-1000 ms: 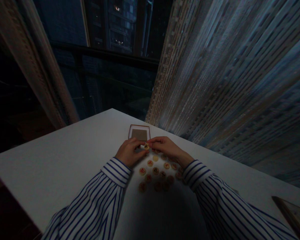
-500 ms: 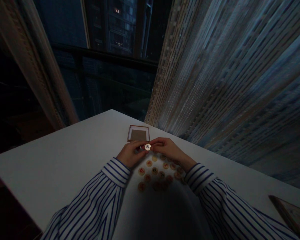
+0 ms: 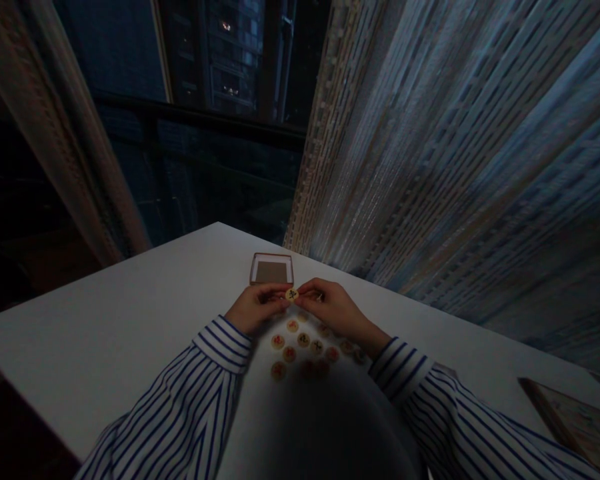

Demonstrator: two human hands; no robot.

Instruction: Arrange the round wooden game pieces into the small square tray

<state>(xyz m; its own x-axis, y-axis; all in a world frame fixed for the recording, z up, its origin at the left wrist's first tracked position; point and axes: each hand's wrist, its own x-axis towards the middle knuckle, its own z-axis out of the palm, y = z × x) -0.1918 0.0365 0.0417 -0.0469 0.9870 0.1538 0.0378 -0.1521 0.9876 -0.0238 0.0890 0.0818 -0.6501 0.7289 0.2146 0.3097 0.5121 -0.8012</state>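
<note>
A round, pale piece with a black character (image 3: 292, 294) is held between my two hands, its face toward the camera. My left hand (image 3: 256, 307) pinches its left edge with thumb and fingers. On the opposite edge are the closed fingertips of my right hand (image 3: 331, 305). Several similar round pieces lie below the hands, such as one with a red mark (image 3: 278, 342) and one with a black mark (image 3: 303, 340). The lowest pieces sit in dark shadow, and my right hand partly covers others.
An open shallow box (image 3: 273, 272) stands just beyond my hands on the white table (image 3: 170, 287). A flat, brown-edged object (image 3: 570, 420) lies at the right. String curtains (image 3: 380, 153) hang along the table's far right edge.
The held piece has tilted, so its bright glare is gone and its black character shows more clearly. The whole view has shifted slightly, with more of the brown-edged object showing.
</note>
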